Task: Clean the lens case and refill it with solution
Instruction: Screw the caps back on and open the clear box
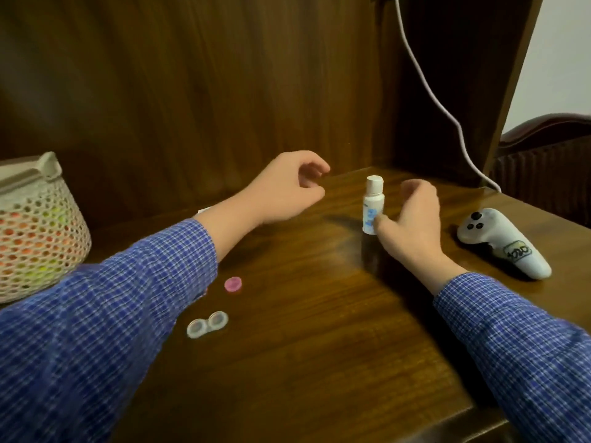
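Two hands reach over a dark wooden table point(319, 330), both in blue checked sleeves. The right hand point(409, 219) sits just beside one small white solution bottle point(372, 204), which stands upright with its cap on near the back of the table; the thumb touches the bottle's lower side while the curled fingers arch behind it, so whether the hand actually grips it cannot be told, and motion blur softens the fingers. The left hand point(287, 187) hovers to the bottle's left, apart from it, fingers loosely curled and holding nothing.

One lens case point(208, 324), a pair of joined open wells, lies near the front of the table close by the left sleeve point(112, 314). One pink cap point(233, 284) lies just behind it; a second cap cannot be made out, and the sleeve hides the tabletop beside it.

One mesh basket point(38, 225) of orange and yellow contents stands at the left edge, cut off by the frame. One white controller point(502, 241) lies to the right of the right hand, with a white cable point(425, 87) hanging down the wooden back panel behind it. A small white corner peeks out behind the left wrist, too hidden to identify.
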Tool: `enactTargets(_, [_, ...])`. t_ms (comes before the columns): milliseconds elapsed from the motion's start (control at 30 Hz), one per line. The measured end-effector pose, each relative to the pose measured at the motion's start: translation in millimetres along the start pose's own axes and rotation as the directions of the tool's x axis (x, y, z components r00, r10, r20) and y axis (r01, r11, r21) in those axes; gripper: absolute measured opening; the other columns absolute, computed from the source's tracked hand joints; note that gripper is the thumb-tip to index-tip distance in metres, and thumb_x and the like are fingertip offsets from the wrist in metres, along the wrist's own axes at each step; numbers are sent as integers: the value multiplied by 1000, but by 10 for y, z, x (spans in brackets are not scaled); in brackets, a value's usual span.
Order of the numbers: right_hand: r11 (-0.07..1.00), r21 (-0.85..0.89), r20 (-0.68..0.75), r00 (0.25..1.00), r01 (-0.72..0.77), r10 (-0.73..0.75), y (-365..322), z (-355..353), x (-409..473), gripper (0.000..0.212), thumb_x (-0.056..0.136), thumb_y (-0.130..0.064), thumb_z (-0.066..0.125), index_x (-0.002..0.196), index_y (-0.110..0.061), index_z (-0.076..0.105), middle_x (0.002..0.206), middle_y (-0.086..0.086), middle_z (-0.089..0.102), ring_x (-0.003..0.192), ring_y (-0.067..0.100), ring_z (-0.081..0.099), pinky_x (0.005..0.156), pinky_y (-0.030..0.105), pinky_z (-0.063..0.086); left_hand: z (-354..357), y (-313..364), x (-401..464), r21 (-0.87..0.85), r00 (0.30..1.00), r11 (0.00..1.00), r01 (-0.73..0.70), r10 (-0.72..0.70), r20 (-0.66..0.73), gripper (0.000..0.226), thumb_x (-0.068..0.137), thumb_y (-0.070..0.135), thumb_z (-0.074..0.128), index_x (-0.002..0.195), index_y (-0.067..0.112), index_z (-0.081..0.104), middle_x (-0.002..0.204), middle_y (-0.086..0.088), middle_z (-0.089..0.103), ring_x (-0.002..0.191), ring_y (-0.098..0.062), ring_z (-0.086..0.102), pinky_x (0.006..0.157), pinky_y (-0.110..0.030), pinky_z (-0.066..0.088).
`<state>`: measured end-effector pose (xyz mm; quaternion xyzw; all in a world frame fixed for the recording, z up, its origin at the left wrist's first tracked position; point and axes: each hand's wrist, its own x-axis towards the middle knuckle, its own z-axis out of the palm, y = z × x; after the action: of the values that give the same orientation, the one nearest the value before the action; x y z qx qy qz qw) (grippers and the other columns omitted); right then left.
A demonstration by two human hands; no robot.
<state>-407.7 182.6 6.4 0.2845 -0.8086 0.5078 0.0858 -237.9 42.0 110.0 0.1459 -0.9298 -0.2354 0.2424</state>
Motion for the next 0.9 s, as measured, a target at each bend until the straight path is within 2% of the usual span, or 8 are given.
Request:
enactTargets(67, [980, 35, -58, 980, 194, -192, -110, -22, -212, 62, 78, -11, 81, 129, -17, 48, 125, 2, 53, 112, 13, 54, 85, 19, 41, -250, -95, -268, 18, 999, 1000, 23, -22, -29, 26, 97, 19, 68, 120, 31, 65, 119, 12, 64, 101, -2, 64, 69, -1, 47])
enactTargets(133, [935, 98, 38, 937, 342, -347, -245, 15, -453, 51, 81, -10, 77, 119, -27, 47, 114, -8, 50, 95, 1, 52, 79, 9, 36, -474, -213, -575, 21, 997, 998, 62, -61, -53, 25, 97, 19, 69, 119, 30, 67, 115, 13, 66, 102, -3, 65, 73, -5, 49])
enactTargets(233, [880, 136, 233, 849, 455, -475, -454, 167, -688, 45, 83, -11, 76, 110, -32, 46, 103, -13, 51, 91, -3, 54, 75, 10, 40, -708, -417, -1067, -18, 984, 989, 146, -147, -99, 24, 95, 16, 71, 116, 29, 70, 108, 12, 70, 98, -6, 69, 76, -12, 55])
enactTargets(367, [897, 162, 467, 769, 411, -436, -759, 497, -789, 36, 87, -14, 75, 108, -33, 53, 101, -20, 54, 89, 3, 61, 69, 12, 47, -809, -705, -1663, -92, 950, 959, 269, -280, -136, 21, 95, 10, 70, 108, 26, 73, 103, 5, 72, 87, -16, 72, 81, -26, 62])
enactTargets(467, [913, 139, 604, 697, 385, -386, -965, 800, -836, 36, 87, -16, 77, 111, -34, 56, 108, -14, 58, 87, 4, 65, 64, 12, 50, -780, -890, -2007, -147, 929, 938, 314, -335, -157, 25, 94, 11, 71, 107, 33, 71, 99, 7, 71, 79, -9, 69, 66, -15, 57])
enactTargets(567, [944, 120, 746, 600, 307, -289, -1160, 1028, -815, 43, 84, -21, 80, 118, -34, 56, 110, -14, 61, 83, 9, 71, 64, 18, 55, -676, -1017, -2199, -204, 922, 919, 338, -366, -124, 31, 91, 14, 75, 111, 36, 68, 99, 10, 69, 74, -1, 66, 64, -13, 54])
enactTargets(767, [938, 56, 905, 380, 342, -193, -1286, 1071, -667, 51, 77, -45, 80, 120, -41, 54, 114, -14, 61, 86, 9, 69, 62, 18, 51, -445, -1101, -2316, -142, 941, 931, 336, -340, 1, 51, 79, 46, 80, 122, 54, 54, 105, 24, 63, 96, 4, 62, 70, -9, 51])
enactTargets(900, [916, 80, 908, 351, 393, -230, -1257, 1028, -722, 49, 77, -45, 76, 121, -42, 56, 113, -17, 61, 84, 10, 69, 60, 14, 54, -399, -1063, -2325, -82, 953, 949, 303, -301, 36, 64, 73, 53, 80, 129, 53, 49, 111, 32, 58, 108, 7, 56, 80, -2, 45])
